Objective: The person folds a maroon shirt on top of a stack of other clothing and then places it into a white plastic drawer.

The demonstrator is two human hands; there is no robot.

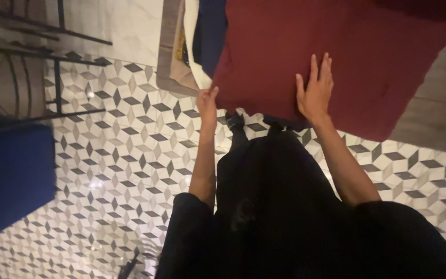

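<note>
**Hands on a dark red cloth at the table edge**

Cloth is the centre of the scene: a dark red cloth [331, 57] lies spread over a table [440, 108], its near edge hanging over the side toward the person and its long edge running from the lower left up to the far right. The right hand [315, 90] lies flat on the cloth just in from that near edge, fingers straight, slightly spread and pointing away from the body, gripping nothing. The left hand [207, 99] meets the cloth's lower left corner with fingers drawn together; it appears to pinch the corner, though the hold itself is partly hidden. Both hands touch the cloth, the right one further onto it. Just left of the cloth sits a pile of folded fabrics [197, 46], dark blue and cream. Below the cloth lies the patterned tile floor [125, 155]; well left of it stand a blue box [11, 175] and a black metal frame [52, 67].
</note>
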